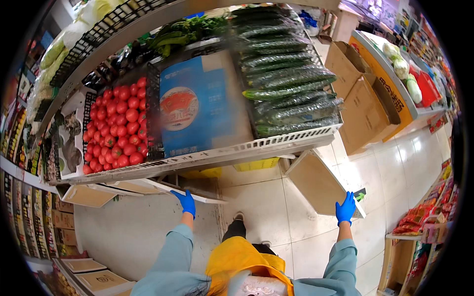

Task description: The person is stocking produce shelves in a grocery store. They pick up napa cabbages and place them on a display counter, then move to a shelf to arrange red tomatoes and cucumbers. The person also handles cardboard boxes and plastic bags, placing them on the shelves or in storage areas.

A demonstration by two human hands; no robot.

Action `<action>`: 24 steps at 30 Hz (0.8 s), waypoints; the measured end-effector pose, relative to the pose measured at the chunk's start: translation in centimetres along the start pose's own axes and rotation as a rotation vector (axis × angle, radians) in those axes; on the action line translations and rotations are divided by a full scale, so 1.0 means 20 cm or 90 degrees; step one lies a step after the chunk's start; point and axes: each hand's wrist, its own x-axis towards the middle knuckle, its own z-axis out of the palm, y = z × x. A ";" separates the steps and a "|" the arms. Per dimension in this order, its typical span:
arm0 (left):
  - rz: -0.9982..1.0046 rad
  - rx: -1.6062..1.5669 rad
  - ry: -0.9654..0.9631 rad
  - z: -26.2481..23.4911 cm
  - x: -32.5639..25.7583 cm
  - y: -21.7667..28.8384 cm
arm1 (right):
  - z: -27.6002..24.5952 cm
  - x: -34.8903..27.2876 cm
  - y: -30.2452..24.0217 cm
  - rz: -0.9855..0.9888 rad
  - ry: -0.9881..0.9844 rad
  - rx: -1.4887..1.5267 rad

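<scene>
Underfoot, a pale tiled floor (pixel 261 212). Across the upper view, a stand (pixel 237 160) heaped with produce. At far right, an orange-sided table (pixel 399 111) with pale vegetables on top; between stand and table, open brown cartons (pixel 365 116). Below the stand's front edge, two doors standing open: the left door (pixel 210 200), seen nearly edge-on, and, well apart, the tan-faced right door (pixel 318 185), angled across the tiles. On the stand, a blue box (pixel 212 123) in the middle, film-wrapped cucumbers (pixel 296 84) in rows to the right, red tomatoes (pixel 118 123) to the left. At the edge of the left door, the left hand (pixel 186 203), gloved in blue, fingers at the rim; impossible to tell how far closed. At the outer edge of the right door, the right hand (pixel 345 208), likewise gloved, fingers fairly straight; impossible to tell whether clasping. Just beside, a dark sign (pixel 360 195) with a green arrow.
</scene>
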 end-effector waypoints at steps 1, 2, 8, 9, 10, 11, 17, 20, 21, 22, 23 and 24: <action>-0.007 0.143 0.021 0.02 0.05 -0.05 | 0.02 0.02 0.03 -0.020 -0.001 0.006; -0.039 -0.148 -0.065 0.05 0.12 -0.07 | 0.04 0.02 0.06 -0.016 -0.013 -0.004; -0.187 -0.675 -0.265 0.19 0.38 0.02 | 0.08 0.09 0.09 -0.002 0.041 0.004; -0.185 -0.674 -0.294 0.24 0.41 0.08 | 0.07 0.10 0.09 -0.009 0.044 0.013; -0.177 -0.684 -0.298 0.26 0.42 0.11 | 0.06 0.10 0.09 0.009 0.012 0.006; -0.229 -0.694 -0.308 0.29 0.41 0.14 | 0.05 0.11 0.09 0.000 0.027 -0.004; -0.227 -0.589 -0.366 0.34 0.35 0.22 | -0.02 0.07 0.10 -0.045 0.024 -0.016; -0.283 -0.575 -0.372 0.45 0.11 0.40 | -0.06 0.08 0.13 -0.060 -0.044 0.036; -0.325 -0.590 -0.351 0.52 -0.05 0.49 | -0.07 0.09 0.15 -0.052 -0.091 0.127; -0.233 -0.538 -0.433 0.60 -0.24 0.58 | -0.08 0.09 0.17 -0.054 -0.124 0.199; -0.160 -0.492 -0.499 0.68 -0.47 0.66 | -0.09 0.10 0.20 -0.095 -0.080 0.264; -0.087 -0.444 -0.560 0.77 -0.73 0.74 | -0.10 0.10 0.25 -0.112 -0.071 0.310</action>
